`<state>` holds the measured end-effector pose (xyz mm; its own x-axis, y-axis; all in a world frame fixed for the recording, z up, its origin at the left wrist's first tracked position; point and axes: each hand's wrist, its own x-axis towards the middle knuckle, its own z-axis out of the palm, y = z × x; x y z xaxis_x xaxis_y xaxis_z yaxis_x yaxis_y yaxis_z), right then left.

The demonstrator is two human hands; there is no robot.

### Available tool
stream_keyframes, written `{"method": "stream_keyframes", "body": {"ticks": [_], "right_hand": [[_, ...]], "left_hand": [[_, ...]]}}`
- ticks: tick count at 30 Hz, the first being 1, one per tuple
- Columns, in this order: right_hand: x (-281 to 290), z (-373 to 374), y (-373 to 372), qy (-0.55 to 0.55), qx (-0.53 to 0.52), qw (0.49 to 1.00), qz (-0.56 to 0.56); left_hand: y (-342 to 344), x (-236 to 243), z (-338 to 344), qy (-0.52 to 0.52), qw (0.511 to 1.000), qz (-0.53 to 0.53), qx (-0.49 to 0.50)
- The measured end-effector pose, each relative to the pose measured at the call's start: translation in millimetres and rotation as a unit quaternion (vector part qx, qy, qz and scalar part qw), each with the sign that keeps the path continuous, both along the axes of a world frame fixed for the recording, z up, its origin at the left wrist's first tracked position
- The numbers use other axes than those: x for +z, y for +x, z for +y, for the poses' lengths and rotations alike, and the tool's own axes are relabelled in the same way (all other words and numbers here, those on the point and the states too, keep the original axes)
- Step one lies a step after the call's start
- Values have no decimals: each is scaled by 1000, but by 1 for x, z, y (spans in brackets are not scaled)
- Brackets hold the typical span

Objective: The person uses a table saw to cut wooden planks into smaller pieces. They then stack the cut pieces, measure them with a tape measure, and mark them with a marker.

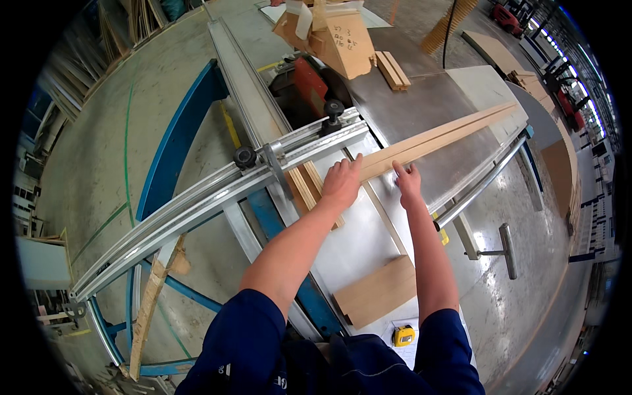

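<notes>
Two long, pale wooden strips (pixel 454 133) lie side by side across the saw table (pixel 421 99), running toward the far right. My left hand (pixel 343 182) is closed at their near left end, beside the aluminium fence (pixel 309 141). Just to the right, my right hand (pixel 409 180) meets the strips' near edge with its index finger, thumb apart from it; the other fingers are partly hidden. Shorter wooden pieces (pixel 307 187) lie by the fence, partly behind my left hand and forearm. A flat wooden board (pixel 376 291) rests nearer my body.
A yellow tape measure (pixel 403 336) sits on paper near my waist. Beyond the fence is the red saw guard (pixel 310 85), with a cardboard box (pixel 347 43) above it. Short wooden blocks (pixel 393 70) lie behind the strips. Black clamp knobs (pixel 245 157) stick up from the fence.
</notes>
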<state>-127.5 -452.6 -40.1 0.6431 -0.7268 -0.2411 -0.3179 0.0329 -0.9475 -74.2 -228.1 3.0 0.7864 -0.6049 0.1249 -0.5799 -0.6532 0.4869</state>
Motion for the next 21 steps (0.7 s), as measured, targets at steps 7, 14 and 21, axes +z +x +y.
{"method": "stream_keyframes", "body": {"ticks": [7,14,21], "right_hand": [[-28,16,45,-25,-3,988,-153],[-11,33,48,-55,0,986,-155],[-1,47,59,-61,40,986,-151]], "left_hand": [[21,-25,12,22,997,-66,45],[20,-6,23,10,999,-4,51],[26,-3,38,-4,998,-6,61]]}}
